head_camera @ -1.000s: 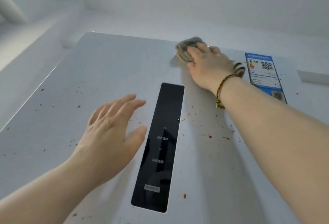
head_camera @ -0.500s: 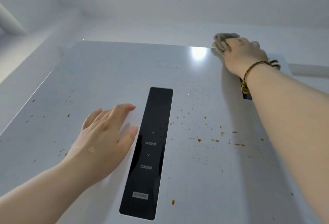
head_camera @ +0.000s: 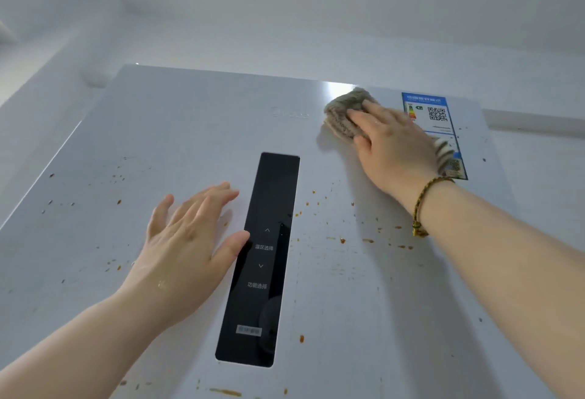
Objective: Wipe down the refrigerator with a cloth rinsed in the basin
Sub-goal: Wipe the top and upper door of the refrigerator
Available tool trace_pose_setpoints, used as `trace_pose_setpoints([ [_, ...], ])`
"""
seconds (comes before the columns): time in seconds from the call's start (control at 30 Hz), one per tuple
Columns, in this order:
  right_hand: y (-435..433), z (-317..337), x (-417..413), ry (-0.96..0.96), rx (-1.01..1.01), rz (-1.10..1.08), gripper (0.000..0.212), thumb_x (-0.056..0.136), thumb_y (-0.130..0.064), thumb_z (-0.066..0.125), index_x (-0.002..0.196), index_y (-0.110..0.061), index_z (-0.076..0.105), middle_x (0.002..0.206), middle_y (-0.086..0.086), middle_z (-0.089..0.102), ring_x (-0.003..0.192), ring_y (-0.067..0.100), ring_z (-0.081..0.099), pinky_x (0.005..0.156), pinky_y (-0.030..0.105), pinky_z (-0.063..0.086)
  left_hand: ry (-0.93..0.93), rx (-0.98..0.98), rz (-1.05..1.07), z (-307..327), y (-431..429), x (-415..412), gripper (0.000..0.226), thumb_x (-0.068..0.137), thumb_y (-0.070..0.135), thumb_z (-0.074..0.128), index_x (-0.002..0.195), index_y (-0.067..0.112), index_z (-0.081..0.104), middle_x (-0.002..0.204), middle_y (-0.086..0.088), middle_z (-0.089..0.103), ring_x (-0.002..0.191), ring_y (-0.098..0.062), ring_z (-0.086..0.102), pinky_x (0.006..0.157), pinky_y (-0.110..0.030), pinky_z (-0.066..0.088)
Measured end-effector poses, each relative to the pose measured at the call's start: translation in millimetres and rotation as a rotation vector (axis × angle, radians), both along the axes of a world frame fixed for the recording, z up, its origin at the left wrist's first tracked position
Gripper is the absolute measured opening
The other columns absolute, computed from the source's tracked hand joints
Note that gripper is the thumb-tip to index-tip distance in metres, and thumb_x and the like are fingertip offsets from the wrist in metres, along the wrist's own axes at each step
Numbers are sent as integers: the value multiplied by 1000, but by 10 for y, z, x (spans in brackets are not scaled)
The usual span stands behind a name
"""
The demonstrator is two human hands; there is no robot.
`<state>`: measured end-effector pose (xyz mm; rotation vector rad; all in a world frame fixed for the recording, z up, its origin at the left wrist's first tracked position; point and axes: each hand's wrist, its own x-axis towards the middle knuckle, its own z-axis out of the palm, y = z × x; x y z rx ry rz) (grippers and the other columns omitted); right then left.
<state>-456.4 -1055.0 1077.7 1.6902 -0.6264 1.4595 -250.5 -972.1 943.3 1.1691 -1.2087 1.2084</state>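
The pale grey refrigerator door (head_camera: 158, 132) fills the view, seen from below, and is speckled with brown splatter (head_camera: 342, 240). My right hand (head_camera: 392, 148), with a braided bracelet at the wrist, presses a grey-brown fluffy cloth (head_camera: 340, 113) flat against the door near its top edge, right of centre. The fingers lie straight over the cloth. A striped end of the cloth shows by the wrist. My left hand (head_camera: 186, 240) rests flat and open on the door, just left of the black control panel (head_camera: 269, 196).
A blue energy label (head_camera: 427, 107) with a QR code is stuck at the door's top right, just right of my right hand. White wall and ceiling surround the refrigerator. More brown drips sit along the bottom of the view.
My right hand has slid the cloth from the door's top right corner leftward and slightly down, uncovering the blue label. My left hand stays flat beside the panel.
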Motion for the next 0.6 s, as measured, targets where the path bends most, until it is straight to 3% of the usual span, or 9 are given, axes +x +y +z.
trace_pose_setpoints([
  [0.07, -35, -330, 111, 93, -150, 24, 41, 95, -29, 34, 134, -22, 45, 143, 3, 42, 128, 27, 41, 101, 41, 37, 11, 35, 11, -6, 15, 15, 82, 64, 69, 7, 135, 34, 29, 139, 25, 25, 117, 19, 7, 99, -9, -21],
  [0.17, -75, -670, 162, 362, -370, 15, 41, 85, -29, 37, 114, -19, 65, 119, 6, 64, 102, 29, 64, 80, 41, 53, 24, 39, 13, -16, 30, 12, 85, 62, 71, 7, 136, 34, 27, 146, 18, 26, 116, 19, 6, 98, -9, -21],
  [0.23, -96, -575, 48, 379, -329, -32, 43, 86, -31, 36, 119, -19, 62, 125, 6, 61, 107, 30, 61, 85, 42, 51, 28, 43, 18, -21, 36, 2, 87, 61, 71, 6, 137, 34, 25, 148, 17, 25, 117, 18, 5, 100, -11, -20],
  [0.33, -97, -363, -95, 122, -74, 2, 44, 95, -31, 32, 137, -23, 42, 147, 0, 37, 132, 25, 36, 107, 37, 30, 33, 58, 12, -30, 41, 12, 86, 62, 71, 7, 137, 34, 25, 148, 17, 24, 119, 18, 4, 99, -11, -22],
  [0.4, -81, -458, -36, 25, -69, 11, 46, 92, -31, 30, 132, -20, 49, 141, 5, 45, 127, 28, 43, 103, 39, 36, 38, 58, -9, -32, 30, 15, 86, 62, 72, 8, 137, 33, 26, 148, 17, 24, 119, 18, 3, 98, -8, -22],
  [0.5, -115, -887, 137, 201, -305, 16, 44, 80, -28, 38, 114, -18, 65, 120, 7, 64, 102, 31, 63, 85, 38, 51, 54, 54, -30, -24, 15, 2, 88, 61, 71, 9, 138, 31, 27, 148, 15, 26, 119, 16, 5, 101, -12, -20],
  [0.6, -107, -1098, 100, 481, -387, 35, 38, 81, -25, 43, 113, -23, 65, 121, 3, 64, 105, 29, 63, 90, 36, 38, 67, 70, -28, -31, 18, -21, 88, 61, 71, 10, 137, 30, 28, 149, 14, 26, 120, 16, 6, 108, -21, -15],
])
